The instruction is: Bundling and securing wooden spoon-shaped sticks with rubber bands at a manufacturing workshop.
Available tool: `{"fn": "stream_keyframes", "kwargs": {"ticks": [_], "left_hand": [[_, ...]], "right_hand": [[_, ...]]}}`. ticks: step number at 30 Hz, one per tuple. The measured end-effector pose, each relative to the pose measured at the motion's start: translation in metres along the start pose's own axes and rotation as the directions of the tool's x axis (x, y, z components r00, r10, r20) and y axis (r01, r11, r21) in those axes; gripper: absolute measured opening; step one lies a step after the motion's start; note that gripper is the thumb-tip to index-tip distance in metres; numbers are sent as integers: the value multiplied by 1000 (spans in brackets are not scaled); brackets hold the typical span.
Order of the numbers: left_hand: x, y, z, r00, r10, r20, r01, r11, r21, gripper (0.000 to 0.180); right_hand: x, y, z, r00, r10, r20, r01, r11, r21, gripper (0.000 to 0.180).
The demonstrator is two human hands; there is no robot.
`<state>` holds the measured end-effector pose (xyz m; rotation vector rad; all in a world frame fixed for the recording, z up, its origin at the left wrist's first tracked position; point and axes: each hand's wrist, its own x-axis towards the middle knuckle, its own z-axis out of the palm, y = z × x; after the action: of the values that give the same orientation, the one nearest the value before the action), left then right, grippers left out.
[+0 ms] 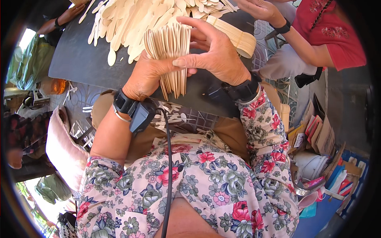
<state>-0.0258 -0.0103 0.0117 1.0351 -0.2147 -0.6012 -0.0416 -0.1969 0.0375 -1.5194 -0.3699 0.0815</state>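
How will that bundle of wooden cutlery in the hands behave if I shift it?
The bundle is probably light and fairly stiff, since its pieces look like thin wood. It may splay or shed pieces if the left hand loosens, as no band shows around it. Stood on end, it could tip: its lower ends look uneven.

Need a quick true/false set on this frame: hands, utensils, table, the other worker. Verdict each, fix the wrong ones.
1. The left hand grips a bundle of wooden utensils. True.
2. The loose pile of utensils lies on a white cloth. False: it lies on a dark tabletop.
3. A person in a red top is at the picture's right. True.
4. The right hand lies flat on the tabletop. False: it is raised, at the bundle.
5. A dark device is worn at the left wrist. True.
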Motion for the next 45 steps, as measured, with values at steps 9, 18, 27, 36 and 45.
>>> {"fn": "stream_keyframes", "kwargs": {"ticks": [9, 18, 27, 36, 45], "left_hand": [[-7, 5, -1, 994, 107, 34, -112, 918, 381, 49], [-10, 0, 0, 986, 149, 72, -163, 949, 268, 47], [-12, 2, 11, 980, 173, 98, -197, 917, 346, 25], [-14, 8, 22, 990, 129, 53, -138, 849, 510, 25], [-14, 4, 18, 998, 61, -13, -50, 907, 418, 41]], "right_hand": [[-4, -3, 13, 997, -70, -28, 71, 996, 53, 61], [-6, -15, 24, 961, -272, -42, 255, 938, -235, 54], [-10, -19, 29, 951, -303, -67, 273, 921, -278, 47], [-12, -20, 29, 961, -248, -120, 221, 954, -202, 35], [-8, -21, 31, 950, -297, -96, 261, 924, -278, 37]]}}
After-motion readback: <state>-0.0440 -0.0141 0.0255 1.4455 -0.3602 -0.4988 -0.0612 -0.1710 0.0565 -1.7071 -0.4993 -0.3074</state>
